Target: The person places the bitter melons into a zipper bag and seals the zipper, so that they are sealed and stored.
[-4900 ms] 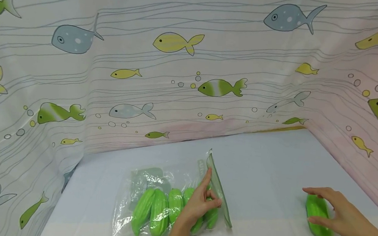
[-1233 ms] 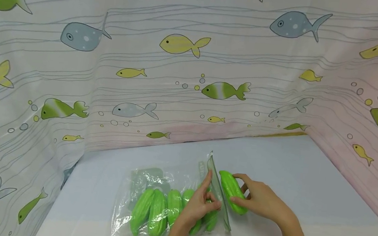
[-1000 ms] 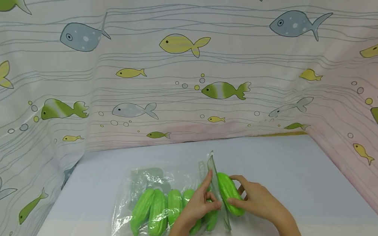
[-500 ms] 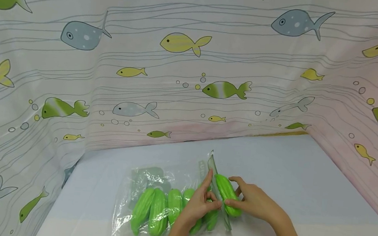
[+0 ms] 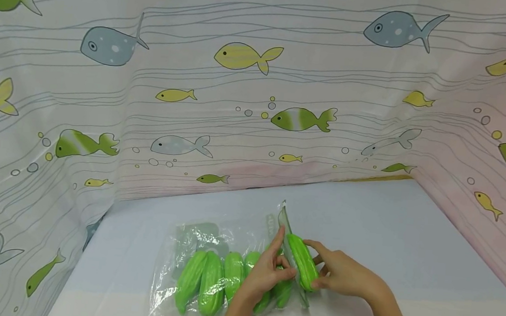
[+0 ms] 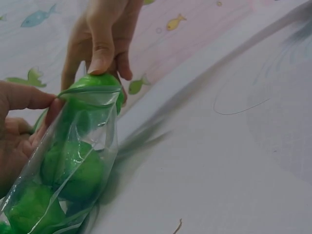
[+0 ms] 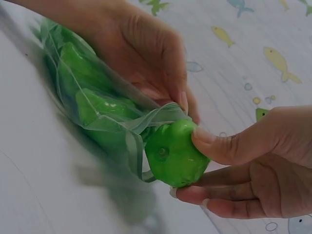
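Note:
A clear zip bag [image 5: 239, 229] lies on the table with several green ribbed gourds [image 5: 212, 285] inside. My left hand [image 5: 264, 274] pinches the green-edged mouth of the bag between thumb and finger, its index finger stretched along the edge. Another green ribbed gourd [image 5: 302, 260] is at this mouth, held from its right side by the thumb and fingers of my right hand [image 5: 346, 274]. The right wrist view shows the near end of that gourd [image 7: 178, 153] sticking out of the bag's open rim [image 7: 134, 156]. Its far end is hidden in the bag mouth.
A white and pale blue cloth covers the table [image 5: 407, 252]. Behind it and on both sides hangs a fish-print curtain [image 5: 237, 126], meeting the table at the back edge.
The right hand has brought its gourd from the right side of the table to the bag's mouth. In the last second the gourd moved slightly left into the opening. The left hand stays put.

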`<state>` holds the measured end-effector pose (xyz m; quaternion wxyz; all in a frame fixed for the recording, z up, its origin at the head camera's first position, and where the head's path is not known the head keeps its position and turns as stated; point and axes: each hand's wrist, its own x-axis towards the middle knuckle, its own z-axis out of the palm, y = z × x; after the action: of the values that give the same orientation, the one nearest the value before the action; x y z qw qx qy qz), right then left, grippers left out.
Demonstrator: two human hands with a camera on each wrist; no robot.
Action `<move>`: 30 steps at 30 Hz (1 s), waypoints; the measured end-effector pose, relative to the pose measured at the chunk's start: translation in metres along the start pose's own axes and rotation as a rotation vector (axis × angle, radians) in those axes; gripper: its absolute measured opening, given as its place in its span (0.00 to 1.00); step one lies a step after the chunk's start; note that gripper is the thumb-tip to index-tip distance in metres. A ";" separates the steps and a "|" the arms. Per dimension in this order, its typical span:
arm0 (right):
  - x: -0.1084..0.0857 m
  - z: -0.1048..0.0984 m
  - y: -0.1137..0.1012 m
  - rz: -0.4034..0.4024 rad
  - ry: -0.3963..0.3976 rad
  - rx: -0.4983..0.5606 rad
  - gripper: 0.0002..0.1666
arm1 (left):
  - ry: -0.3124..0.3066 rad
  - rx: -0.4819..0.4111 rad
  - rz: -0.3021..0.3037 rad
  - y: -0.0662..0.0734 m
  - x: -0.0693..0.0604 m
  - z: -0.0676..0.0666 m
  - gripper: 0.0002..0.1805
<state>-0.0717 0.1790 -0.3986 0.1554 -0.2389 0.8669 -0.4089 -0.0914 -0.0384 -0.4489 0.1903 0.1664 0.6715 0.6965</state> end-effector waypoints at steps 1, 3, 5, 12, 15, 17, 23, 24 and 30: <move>0.001 0.001 0.000 -0.003 -0.001 -0.001 0.50 | 0.001 0.000 -0.001 0.001 0.000 0.000 0.55; 0.002 0.002 0.001 -0.001 -0.001 -0.003 0.50 | 0.002 -0.003 -0.003 0.001 0.000 0.000 0.55; 0.003 0.004 0.002 0.005 0.001 -0.010 0.50 | 0.002 -0.009 -0.006 0.000 -0.001 -0.001 0.55; 0.008 0.010 0.005 0.012 0.016 -0.021 0.49 | 0.000 -0.026 -0.012 0.001 -0.001 0.000 0.55; 0.009 0.010 0.003 0.004 0.026 -0.044 0.50 | 0.001 -0.021 -0.011 0.001 -0.001 0.000 0.55; 0.008 0.009 0.003 -0.001 0.026 -0.047 0.50 | -0.001 -0.021 -0.008 0.001 -0.001 0.000 0.54; 0.007 0.005 0.005 -0.032 0.001 -0.018 0.48 | -0.009 -0.017 0.003 0.002 -0.001 0.000 0.54; 0.007 0.005 0.005 -0.034 0.002 -0.018 0.47 | -0.010 -0.015 0.005 0.002 -0.001 -0.001 0.54; 0.008 0.007 0.008 -0.053 0.013 -0.032 0.46 | -0.013 -0.018 0.009 0.000 -0.001 -0.002 0.54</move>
<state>-0.0778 0.1745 -0.4103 0.1351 -0.2615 0.8676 -0.4007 -0.0912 -0.0405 -0.4486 0.1928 0.1723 0.6633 0.7022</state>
